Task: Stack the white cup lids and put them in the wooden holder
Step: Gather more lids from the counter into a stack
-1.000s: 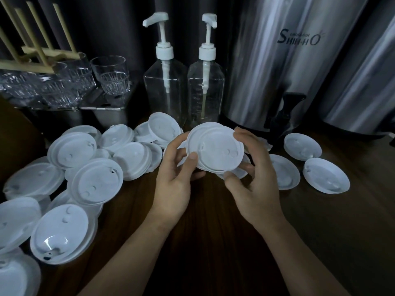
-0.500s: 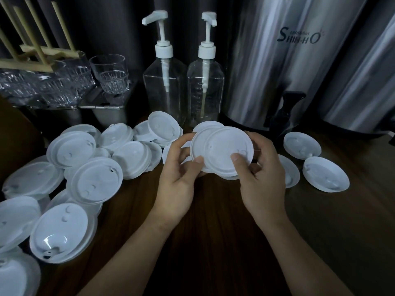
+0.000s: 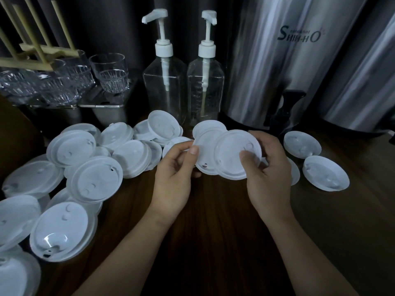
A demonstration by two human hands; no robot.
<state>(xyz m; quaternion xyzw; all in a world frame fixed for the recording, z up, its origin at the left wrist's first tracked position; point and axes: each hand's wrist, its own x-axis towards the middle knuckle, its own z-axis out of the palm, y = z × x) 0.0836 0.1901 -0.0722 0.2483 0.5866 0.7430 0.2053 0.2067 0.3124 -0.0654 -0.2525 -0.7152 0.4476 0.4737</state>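
"White plastic in each hand: how is it held?"

"The left hand (image 3: 175,174) pinches the left-hand lid (image 3: 203,146) by its rim, thumb on top and fingers curled beneath. The right hand (image 3: 269,174) is clamped the same way on the right-hand lid (image 3: 230,152), thumb pressed close to the sip hole. Both lids hang above the wooden table (image 3: 213,231), just in front of the pump bottles (image 3: 205,82)."

"How do the two lie to each other?"

"Flat faces toward me, tilted alike. The right-hand lid overlaps the left-hand lid and lies nearer me. Its centre is a little right of the bottles, while the other sits straight before the right bottle. So the rims are not yet one over the other. I judge the next move to be a short sideways slide that brings them together. Round lids have no long axis, but the sip holes point different ways, so a turn may be needed before they nest."

"Anything behind them?"

"A third lid (image 3: 208,124) shows between them and the bottles. Whether it is held or lying on the table, I cannot tell."

"And the wooden holder (image 3: 42,49)?"

"Well to the left of the bottles, past the glasses (image 3: 109,73), so the left hand is the nearer one. The loose lids (image 3: 94,180) heap up front-left of the bottles, with a few more front-right."
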